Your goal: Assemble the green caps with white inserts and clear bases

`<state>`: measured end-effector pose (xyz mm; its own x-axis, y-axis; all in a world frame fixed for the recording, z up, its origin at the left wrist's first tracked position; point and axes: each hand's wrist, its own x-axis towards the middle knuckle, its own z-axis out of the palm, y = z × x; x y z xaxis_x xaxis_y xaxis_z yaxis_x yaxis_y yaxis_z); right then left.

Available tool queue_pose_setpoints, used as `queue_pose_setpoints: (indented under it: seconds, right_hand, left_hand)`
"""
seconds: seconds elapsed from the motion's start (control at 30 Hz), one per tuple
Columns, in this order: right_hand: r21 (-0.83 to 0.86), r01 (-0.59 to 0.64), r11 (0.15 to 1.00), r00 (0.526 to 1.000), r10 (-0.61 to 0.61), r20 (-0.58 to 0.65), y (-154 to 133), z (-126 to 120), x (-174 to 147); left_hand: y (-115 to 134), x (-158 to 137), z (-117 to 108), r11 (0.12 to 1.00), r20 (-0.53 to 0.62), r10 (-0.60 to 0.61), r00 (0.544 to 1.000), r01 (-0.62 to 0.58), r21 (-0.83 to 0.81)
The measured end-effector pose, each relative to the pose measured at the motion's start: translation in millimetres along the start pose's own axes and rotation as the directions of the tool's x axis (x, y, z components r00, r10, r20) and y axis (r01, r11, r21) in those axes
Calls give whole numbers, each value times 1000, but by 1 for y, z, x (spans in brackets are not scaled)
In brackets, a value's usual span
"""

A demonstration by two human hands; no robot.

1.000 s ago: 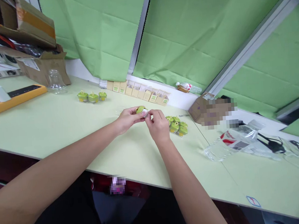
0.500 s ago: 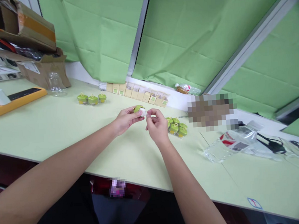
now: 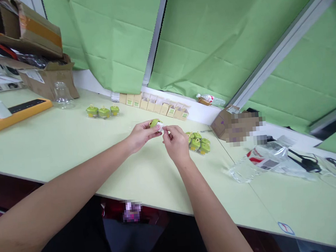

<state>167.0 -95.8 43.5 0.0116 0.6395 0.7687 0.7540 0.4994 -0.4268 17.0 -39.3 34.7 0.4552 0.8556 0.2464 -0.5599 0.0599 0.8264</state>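
The left hand (image 3: 141, 136) has its fingers clamped on a small, rounded green-and-white object (image 3: 156, 124), held above the pale green counter (image 3: 148, 174). The right hand (image 3: 177, 144) has its fingers bunched together at the object's white end; whether they grip it, I cannot tell. Just beside that hand sits a cluster of small green-lidded clear containers (image 3: 199, 143), with a row of tan cardboard boxes (image 3: 154, 104) behind
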Motion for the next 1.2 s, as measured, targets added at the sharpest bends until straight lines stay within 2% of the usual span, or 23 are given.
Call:
queue_pose_setpoints:
  seconds: [0.33, 0.47, 0.53, 0.6, 0.77, 0.9, 1.07, 1.2]
  right_hand:
    - [181, -220, 959, 972, 231, -43, -11, 5, -2]
    - [313, -422, 851, 902, 430, 45, -10, 4, 0]
    - [363, -492, 791, 865, 491, 103, -9, 3, 2]
    - [422, -507, 752, 855, 502, 132, -9, 1, 5]
    - [515, -472, 716, 872, 467, 150, -10, -3, 9]
    - [471, -471, 746, 878, 449, 167, -7, -4, 9]
    - [240, -461, 854, 887, 432, 166, -4, -3, 5]
    - [119, -429, 895, 898, 409, 164, -7, -3, 4]
  left_hand:
    - [-7, -1, 5, 999, 6, 24, 1000, -24, -27]
    - [-8, -1, 3, 1000, -19, 23, 1000, -23, -1]
    - [-10, 0, 1, 1000, -39, 11, 999, -11, 5]
    - [-10, 1, 0, 1000, -49, -2, 999, 2, 4]
    - [-3, 1, 1, 1000, -42, -3, 999, 3, 6]
    - [1, 0, 2, 1000, -51, 12, 999, -12, 18]
    - [-4, 2, -1, 990, -74, 66, 995, -55, 133]
    - [-7, 2, -1, 964, -81, 126, 989, -102, 244]
